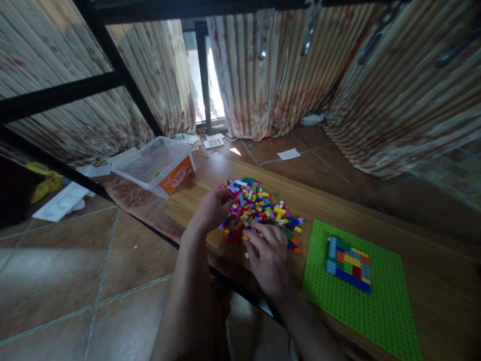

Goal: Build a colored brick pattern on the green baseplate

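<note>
In the head view, we are holding our curled left hand (pixel 212 209) and loosely spread right hand (pixel 269 254) at the toy-brick pile (pixel 259 204) on the wooden tabletop (pixel 311 199); whether either is gripping bricks, we cannot tell. Beside the pile, a green baseplate (pixel 387 306) is bearing a brick build (pixel 351 264).

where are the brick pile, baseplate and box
brick pile (pixel 257 204): head view, on loose bricks around its middle
baseplate (pixel 381 308): head view, on bare green studs
box (pixel 177 175): head view, on the orange label on its side
</note>
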A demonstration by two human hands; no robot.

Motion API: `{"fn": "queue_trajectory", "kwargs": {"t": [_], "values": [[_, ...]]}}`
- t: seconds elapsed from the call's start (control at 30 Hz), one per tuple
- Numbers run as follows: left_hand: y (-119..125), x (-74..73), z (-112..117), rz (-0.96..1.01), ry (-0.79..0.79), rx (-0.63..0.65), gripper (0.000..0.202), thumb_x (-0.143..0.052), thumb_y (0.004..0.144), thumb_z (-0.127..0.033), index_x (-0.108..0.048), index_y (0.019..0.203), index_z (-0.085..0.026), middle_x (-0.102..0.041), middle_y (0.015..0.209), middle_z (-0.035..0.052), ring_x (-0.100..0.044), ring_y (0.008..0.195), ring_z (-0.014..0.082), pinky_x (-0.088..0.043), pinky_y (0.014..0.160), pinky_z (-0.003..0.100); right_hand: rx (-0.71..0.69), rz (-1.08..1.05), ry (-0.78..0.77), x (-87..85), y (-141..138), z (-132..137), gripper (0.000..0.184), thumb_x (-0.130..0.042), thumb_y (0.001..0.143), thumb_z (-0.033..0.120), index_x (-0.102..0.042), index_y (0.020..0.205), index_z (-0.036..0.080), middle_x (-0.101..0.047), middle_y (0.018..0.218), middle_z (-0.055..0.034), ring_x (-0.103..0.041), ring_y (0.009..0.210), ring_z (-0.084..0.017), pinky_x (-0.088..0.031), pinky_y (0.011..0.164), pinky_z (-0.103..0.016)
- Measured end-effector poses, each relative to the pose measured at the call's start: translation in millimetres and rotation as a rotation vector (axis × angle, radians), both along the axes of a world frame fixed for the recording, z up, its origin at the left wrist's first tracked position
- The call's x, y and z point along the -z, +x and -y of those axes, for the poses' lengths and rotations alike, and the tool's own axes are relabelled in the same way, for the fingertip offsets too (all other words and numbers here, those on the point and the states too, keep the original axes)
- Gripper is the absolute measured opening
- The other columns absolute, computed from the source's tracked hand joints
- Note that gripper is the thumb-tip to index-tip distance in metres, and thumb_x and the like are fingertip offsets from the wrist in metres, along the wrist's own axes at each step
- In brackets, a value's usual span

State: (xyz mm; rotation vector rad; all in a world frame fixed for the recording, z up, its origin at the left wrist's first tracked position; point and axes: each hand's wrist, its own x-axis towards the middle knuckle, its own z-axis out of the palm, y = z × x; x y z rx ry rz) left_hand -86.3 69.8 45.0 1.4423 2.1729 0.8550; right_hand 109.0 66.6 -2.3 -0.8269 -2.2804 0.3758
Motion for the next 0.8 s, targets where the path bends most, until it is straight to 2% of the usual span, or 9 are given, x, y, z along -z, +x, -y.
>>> {"fn": "queue_trajectory", "kwargs": {"t": [0.07, 0.2, 0.3, 0.4, 0.5, 0.6, 0.8], "values": [[-1.2, 1.7, -1.8, 0.039, 0.040, -0.085, 0.023, -0.054, 0.078, -0.027, -0.071, 0.089, -0.016, -0.067, 0.072, 0.0018, -0.057, 0.066, 0.0133, -0.041, 0.060, 0.022, -0.059, 0.063, -0.016, -0.5, -11.3, 10.7, 0.022, -0.056, 0.089, 0.018, -0.066, 0.108, 0.024, -0.063, 0.116, -0.0062, -0.052, 0.107, -0.024, -0.040, 0.095, -0.043], [-8.0, 4.0, -2.9, 0.121, 0.105, -0.258, 0.027, -0.054, 0.080, -0.031, -0.071, 0.092, -0.014, -0.069, 0.072, 0.0030, -0.060, 0.066, 0.0143, -0.042, 0.059, 0.023, -0.057, 0.143, -0.005, 3.4, -27.4, 19.7, 0.022, -0.057, 0.088, 0.015, -0.066, 0.106, 0.023, -0.060, 0.122, -0.0083, -0.047, 0.117, -0.027, -0.038, 0.099, -0.045], [-17.4, 4.6, 0.6, 0.050, 0.077, -0.413, 0.029, -0.054, 0.080, -0.033, -0.072, 0.092, -0.014, -0.070, 0.076, 0.0046, -0.061, 0.068, 0.0154, -0.044, 0.061, 0.024, -0.033, 0.126, -0.021, 6.0, -30.2, 16.0, 0.017, -0.058, 0.088, 0.013, -0.067, 0.099, 0.022, -0.063, 0.115, -0.0073, -0.050, 0.112, -0.026, -0.039, 0.097, -0.043], [-25.7, 5.2, 5.9, -0.035, -0.014, -0.483, 0.027, -0.054, 0.081, -0.031, -0.073, 0.093, -0.015, -0.073, 0.085, 0.0070, -0.063, 0.075, 0.0173, -0.045, 0.067, 0.026, 0.002, 0.058, -0.010, 8.9, -25.3, 7.4, 0.014, -0.057, 0.089, 0.014, -0.066, 0.096, 0.021, -0.066, 0.109, -0.0060, -0.053, 0.103, -0.024, -0.039, 0.093, -0.041], [-27.9, 6.7, 6.6, -0.048, -0.089, -0.454, 0.026, -0.055, 0.081, -0.029, -0.074, 0.096, -0.018, -0.073, 0.090, 0.0078, -0.064, 0.080, 0.0191, -0.046, 0.072, 0.028, 0.081, 0.000, 0.045, 14.2, -15.6, -4.7, 0.013, -0.057, 0.090, 0.016, -0.066, 0.099, 0.020, -0.068, 0.101, -0.0057, -0.054, 0.096, -0.023, -0.040, 0.088, -0.039], [-22.9, 9.8, -1.8, -0.062, -0.121, -0.386, 0.027, -0.058, 0.081, -0.028, -0.073, 0.102, -0.020, -0.072, 0.097, 0.0080, -0.065, 0.087, 0.0206, -0.047, 0.079, 0.030, 0.162, -0.004, 0.098, 19.3, -5.5, -17.0, 0.012, -0.058, 0.090, 0.020, -0.068, 0.097, 0.020, -0.070, 0.094, -0.0055, -0.054, 0.092, -0.023, -0.039, 0.085, -0.038], [-2.1, 22.6, -32.6, -0.272, -0.042, -0.191, 0.031, -0.057, 0.083, -0.029, -0.073, 0.109, -0.025, -0.063, 0.119, 0.0090, -0.055, 0.112, 0.0235, -0.041, 0.100, 0.033, 0.235, 0.030, 0.073, 15.7, 4.9, -26.6, 0.018, -0.055, 0.091, 0.024, -0.069, 0.102, 0.018, -0.070, 0.097, -0.0072, -0.054, 0.095, -0.025, -0.040, 0.087, -0.039]]}}
